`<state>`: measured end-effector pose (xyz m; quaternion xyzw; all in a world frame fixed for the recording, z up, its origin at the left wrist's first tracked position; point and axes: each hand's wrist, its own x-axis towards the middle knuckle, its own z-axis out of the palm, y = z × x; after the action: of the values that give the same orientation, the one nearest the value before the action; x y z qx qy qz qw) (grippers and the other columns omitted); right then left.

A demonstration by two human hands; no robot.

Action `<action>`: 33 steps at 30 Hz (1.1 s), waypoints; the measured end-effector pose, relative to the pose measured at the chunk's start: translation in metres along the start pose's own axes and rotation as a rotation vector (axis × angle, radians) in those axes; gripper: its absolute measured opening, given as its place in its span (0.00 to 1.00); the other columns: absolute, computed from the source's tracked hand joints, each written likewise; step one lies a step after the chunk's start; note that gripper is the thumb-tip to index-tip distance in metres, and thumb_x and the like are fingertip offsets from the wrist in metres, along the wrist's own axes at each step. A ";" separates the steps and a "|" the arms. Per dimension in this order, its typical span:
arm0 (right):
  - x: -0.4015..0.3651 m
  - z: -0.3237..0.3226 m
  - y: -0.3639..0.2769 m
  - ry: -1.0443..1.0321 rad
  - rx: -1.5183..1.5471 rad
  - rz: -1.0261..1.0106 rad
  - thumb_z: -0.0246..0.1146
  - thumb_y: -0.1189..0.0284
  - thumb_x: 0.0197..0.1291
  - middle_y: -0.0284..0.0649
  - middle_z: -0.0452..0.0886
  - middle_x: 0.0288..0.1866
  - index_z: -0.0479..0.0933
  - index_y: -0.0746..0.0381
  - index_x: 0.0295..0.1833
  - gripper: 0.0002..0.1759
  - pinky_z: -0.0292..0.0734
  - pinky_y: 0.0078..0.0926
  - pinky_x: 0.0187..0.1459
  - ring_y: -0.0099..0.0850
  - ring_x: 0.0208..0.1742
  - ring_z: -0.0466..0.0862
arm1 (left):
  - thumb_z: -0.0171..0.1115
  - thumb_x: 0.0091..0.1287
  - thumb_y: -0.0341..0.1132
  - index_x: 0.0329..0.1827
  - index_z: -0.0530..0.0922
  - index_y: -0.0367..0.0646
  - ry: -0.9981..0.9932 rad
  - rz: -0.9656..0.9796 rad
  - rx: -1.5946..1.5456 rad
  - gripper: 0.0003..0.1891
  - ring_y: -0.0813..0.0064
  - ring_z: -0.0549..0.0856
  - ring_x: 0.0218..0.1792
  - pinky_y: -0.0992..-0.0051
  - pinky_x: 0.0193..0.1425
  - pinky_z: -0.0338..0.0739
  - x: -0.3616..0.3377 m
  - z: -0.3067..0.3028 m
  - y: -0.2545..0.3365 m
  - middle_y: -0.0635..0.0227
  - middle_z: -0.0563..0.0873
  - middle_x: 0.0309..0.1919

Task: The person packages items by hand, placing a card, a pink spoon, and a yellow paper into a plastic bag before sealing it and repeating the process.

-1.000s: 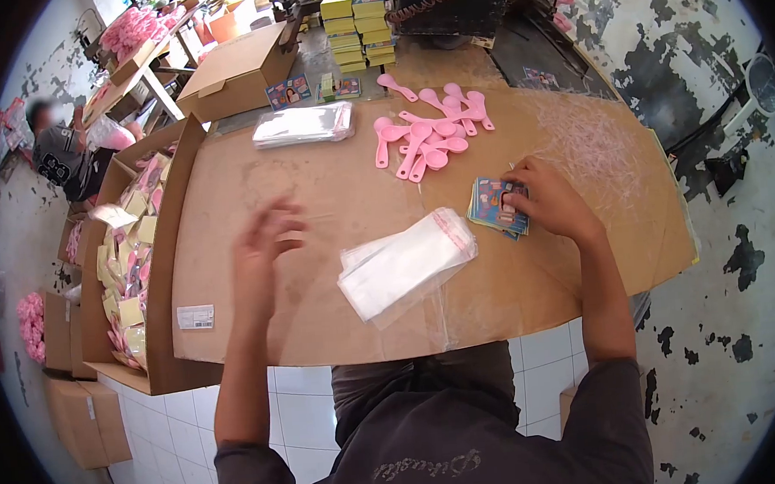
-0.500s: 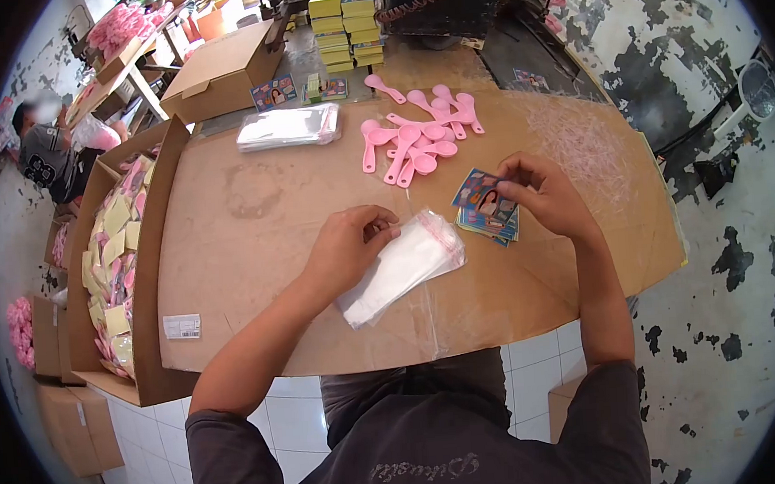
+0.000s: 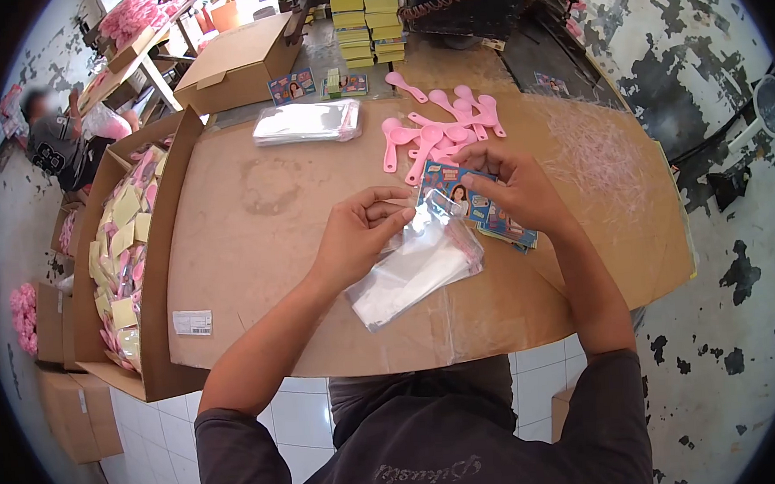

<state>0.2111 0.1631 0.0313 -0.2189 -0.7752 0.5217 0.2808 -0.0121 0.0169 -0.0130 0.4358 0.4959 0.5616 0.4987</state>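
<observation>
My left hand (image 3: 365, 234) pinches the edge of a clear plastic bag (image 3: 424, 224), lifted from the stack of bags (image 3: 408, 281) on the cardboard-covered table. Between the thumb and fingers of my right hand (image 3: 513, 185) is a printed blue card (image 3: 445, 191) with a picture of a person on it. The card's near corner overlaps the mouth of the bag. Under my right hand lies a small pile of the same cards (image 3: 513, 234), partly covered. Just beyond, pink measuring spoons (image 3: 430, 137) are heaped on the table.
At the left stands a long open carton (image 3: 145, 345) full of packed pink spoons and cards. Another stack of clear bags (image 3: 307, 123) lies at the back. Card stacks (image 3: 352, 27) and a closed box (image 3: 239, 63) stand behind. Plastic strips (image 3: 599, 154) lie at right; a person (image 3: 62, 142) sits far left.
My right hand has lifted a card off the pile and brought it left to the bag. My left hand has raised the bag's edge from the stack. The view has shifted slightly.
</observation>
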 end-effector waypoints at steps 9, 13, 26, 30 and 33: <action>-0.013 -0.007 -0.006 0.006 -0.172 -0.063 0.66 0.78 0.70 0.35 0.87 0.51 0.83 0.66 0.58 0.13 0.79 0.27 0.57 0.22 0.52 0.84 | 0.71 0.73 0.28 0.64 0.79 0.30 0.017 -0.007 -0.015 0.20 0.76 0.92 0.47 0.80 0.50 0.87 0.000 0.004 -0.003 0.56 0.93 0.45; -0.014 -0.003 -0.002 0.011 -0.246 -0.157 0.68 0.78 0.66 0.37 0.86 0.46 0.86 0.64 0.54 0.12 0.80 0.28 0.51 0.25 0.47 0.84 | 0.71 0.72 0.26 0.64 0.79 0.29 -0.005 0.015 -0.027 0.20 0.75 0.93 0.46 0.79 0.51 0.87 -0.001 0.005 -0.007 0.55 0.93 0.46; -0.010 0.020 -0.003 -0.063 -0.290 -0.141 0.71 0.80 0.63 0.39 0.87 0.44 0.87 0.62 0.51 0.11 0.79 0.29 0.50 0.30 0.46 0.85 | 0.67 0.74 0.23 0.68 0.77 0.31 -0.109 0.067 0.073 0.21 0.76 0.91 0.47 0.79 0.53 0.85 -0.006 0.008 -0.005 0.58 0.92 0.48; -0.009 0.012 -0.003 -0.077 -0.308 -0.185 0.71 0.79 0.62 0.39 0.87 0.44 0.87 0.63 0.50 0.10 0.79 0.29 0.49 0.30 0.44 0.85 | 0.67 0.74 0.23 0.69 0.77 0.32 -0.100 0.046 0.071 0.21 0.77 0.91 0.49 0.79 0.53 0.85 -0.007 0.007 0.000 0.60 0.91 0.48; -0.011 0.024 0.003 -0.052 -0.322 -0.235 0.71 0.78 0.64 0.38 0.87 0.44 0.86 0.63 0.52 0.11 0.79 0.27 0.48 0.27 0.43 0.84 | 0.67 0.74 0.23 0.69 0.77 0.32 -0.118 0.073 0.151 0.21 0.77 0.90 0.50 0.79 0.53 0.85 -0.009 0.011 0.000 0.60 0.91 0.48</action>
<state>0.2031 0.1404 0.0191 -0.1552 -0.8759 0.3602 0.2811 -0.0003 0.0090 -0.0120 0.5222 0.4904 0.5140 0.4718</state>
